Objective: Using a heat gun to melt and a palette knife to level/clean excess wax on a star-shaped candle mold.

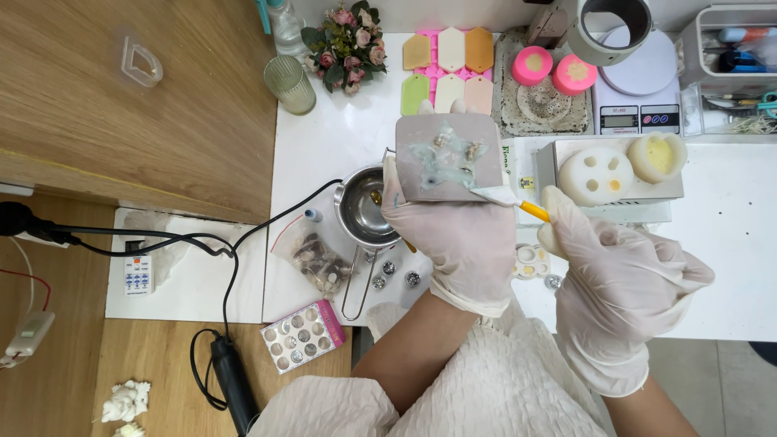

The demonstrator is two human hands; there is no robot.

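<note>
Landmark: the steel melting pot point(362, 212), stood on the white table point(728, 243) with its wire handle pointed toward the person.
Left hand point(461, 243): gloved, closed around the lower edge of a grey slab mould point(450, 155), which is held tilted just right of the pot and slightly above it; a pale blue-green star with small shells set in it is seen on the mould's face.
Right hand point(623, 283): gloved, well to the right of the pot, fingers pinched shut on a small brush point(518, 202) with an orange handle; the pale tip is laid against the mould's lower right edge.
Surface: a white tabletop, glossy, butted against a wooden counter point(121, 105) to the left of the pot.
Near the pot: a clear bag of shells point(316, 259) just left of it; small round metal pieces point(396, 273) just in front of it; a black cable point(243, 243) run leftward from it.
Beyond the pot: a ribbed green glass point(290, 84), a posy of pink flowers point(346, 36), and pastel tag-shaped pieces point(447, 71).
Far right of the pot: a digital scale point(638, 97), pink round moulds point(554, 69) and white round moulds point(597, 174).
Room: a wooden floor point(146, 356) seen below the pot, with a pink tray of gems point(303, 333) on it.
</note>
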